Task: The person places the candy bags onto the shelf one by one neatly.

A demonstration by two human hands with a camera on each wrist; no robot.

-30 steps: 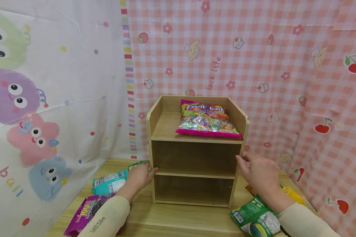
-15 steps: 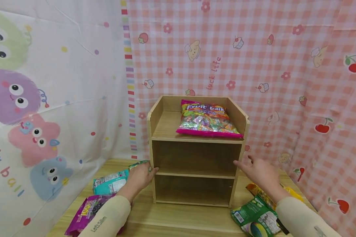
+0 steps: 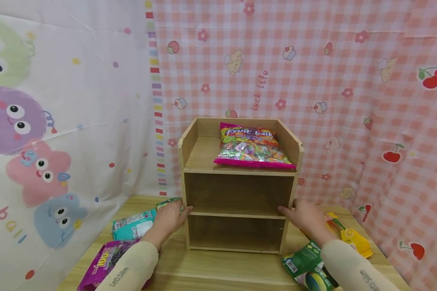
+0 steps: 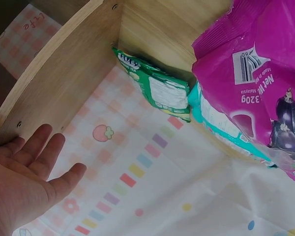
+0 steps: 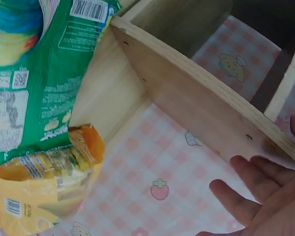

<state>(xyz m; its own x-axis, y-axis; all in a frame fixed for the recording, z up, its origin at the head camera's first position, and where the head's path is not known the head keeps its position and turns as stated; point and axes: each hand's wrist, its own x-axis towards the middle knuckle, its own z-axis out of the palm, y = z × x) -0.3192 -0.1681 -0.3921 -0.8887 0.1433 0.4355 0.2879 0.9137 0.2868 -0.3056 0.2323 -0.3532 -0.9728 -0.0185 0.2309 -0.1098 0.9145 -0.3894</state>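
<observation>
A small wooden shelf (image 3: 236, 171) with three levels stands upright on the table. My left hand (image 3: 170, 218) holds its left side panel, thumb over the front edge and fingers along the outer face. On the opposite side, my right hand (image 3: 307, 218) grips the right panel the same way. The right wrist view shows these fingers (image 5: 255, 187) against the wood, with the thumb at the front edge. On the top level lies a shiny candy bag (image 3: 253, 147) with pink edges. The two lower levels hold nothing visible.
Left of the shelf lie a purple bag (image 3: 103, 262), a teal bag (image 3: 133, 226) and a green bag (image 4: 157, 88). At right are a green bag (image 3: 302, 260) and yellow bags (image 3: 354, 238). Patterned cloths (image 3: 276, 60) hang behind and beside the wooden table (image 3: 204, 268).
My right hand has moved down and inward, from loosely beside the right panel to gripping it. My left hand stays on the left panel. The shelf and candy bag keep their places.
</observation>
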